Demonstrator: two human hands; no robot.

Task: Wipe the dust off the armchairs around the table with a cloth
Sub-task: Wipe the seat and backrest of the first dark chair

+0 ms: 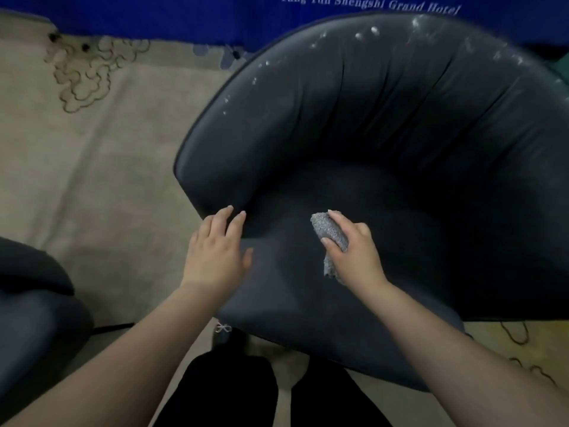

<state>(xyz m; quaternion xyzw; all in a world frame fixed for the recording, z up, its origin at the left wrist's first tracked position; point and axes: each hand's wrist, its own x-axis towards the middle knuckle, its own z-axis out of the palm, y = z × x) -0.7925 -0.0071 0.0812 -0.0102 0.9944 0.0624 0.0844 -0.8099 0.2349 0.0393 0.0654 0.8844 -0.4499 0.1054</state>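
Presently, right hand [351, 251]: grips bunched grey cloth [329, 234] on armchair [400, 124] seat.
Left hand [217, 251]: fingers relaxed, empty, at cloth's nine o'clock.

White letters on the blue cloth [184, 20] at the far side say "Tang Yun Shengshi Grand Hotel". The tops of the first letters are cut off by the picture's edge. No other words can be read.

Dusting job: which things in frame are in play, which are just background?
In play: armchair with white specks on its back, grey cloth, right hand gripping it, left hand at the arm's front end.
Background: second chair, carpet, blue tablecloth.
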